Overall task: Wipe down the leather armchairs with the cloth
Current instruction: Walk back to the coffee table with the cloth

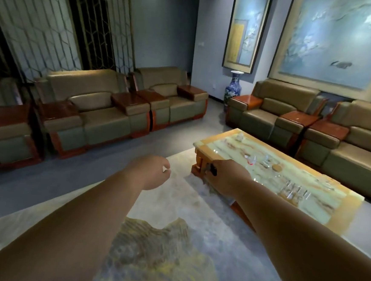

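Both hands out over grey patterned rug (175, 206). Left hand (153, 171) loosely curled, holding nothing. Right hand (226, 176) grips small dark object (212, 170), identity unclear, beside marble-topped wooden table (266, 169). Tan leather armchairs (98, 111) along walls.

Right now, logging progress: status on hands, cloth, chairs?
Left hand loose, empty. Right hand grips something small, dark; cloth unconfirmed. Armchairs untouched, across the floor. Coffee table beside right hand.
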The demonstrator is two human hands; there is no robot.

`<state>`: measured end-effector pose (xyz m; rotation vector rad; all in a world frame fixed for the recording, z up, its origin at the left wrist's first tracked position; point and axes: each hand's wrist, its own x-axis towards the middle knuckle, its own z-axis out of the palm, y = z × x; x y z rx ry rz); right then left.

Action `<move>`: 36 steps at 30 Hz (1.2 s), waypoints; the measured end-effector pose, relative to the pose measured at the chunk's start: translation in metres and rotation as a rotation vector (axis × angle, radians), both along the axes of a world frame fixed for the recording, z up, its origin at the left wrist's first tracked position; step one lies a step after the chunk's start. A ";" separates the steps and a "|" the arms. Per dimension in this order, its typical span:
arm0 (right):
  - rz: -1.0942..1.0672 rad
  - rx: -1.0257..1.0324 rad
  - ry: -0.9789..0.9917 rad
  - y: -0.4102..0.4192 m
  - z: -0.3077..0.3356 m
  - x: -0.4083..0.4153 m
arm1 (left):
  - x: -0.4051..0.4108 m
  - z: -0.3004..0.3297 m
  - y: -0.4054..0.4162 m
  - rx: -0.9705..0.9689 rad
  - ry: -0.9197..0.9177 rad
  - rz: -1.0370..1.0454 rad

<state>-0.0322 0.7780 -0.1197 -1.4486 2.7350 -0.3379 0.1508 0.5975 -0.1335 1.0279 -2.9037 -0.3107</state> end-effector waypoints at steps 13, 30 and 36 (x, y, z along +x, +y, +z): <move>-0.077 -0.005 -0.078 -0.154 -0.020 -0.091 | -0.118 -0.013 -0.158 0.078 -0.041 -0.095; -0.066 0.074 -0.252 -0.247 -0.079 -0.370 | -0.400 -0.054 -0.242 0.148 -0.170 -0.096; -0.065 0.161 -0.255 -0.284 -0.090 -0.460 | -0.489 -0.058 -0.265 0.157 -0.189 -0.106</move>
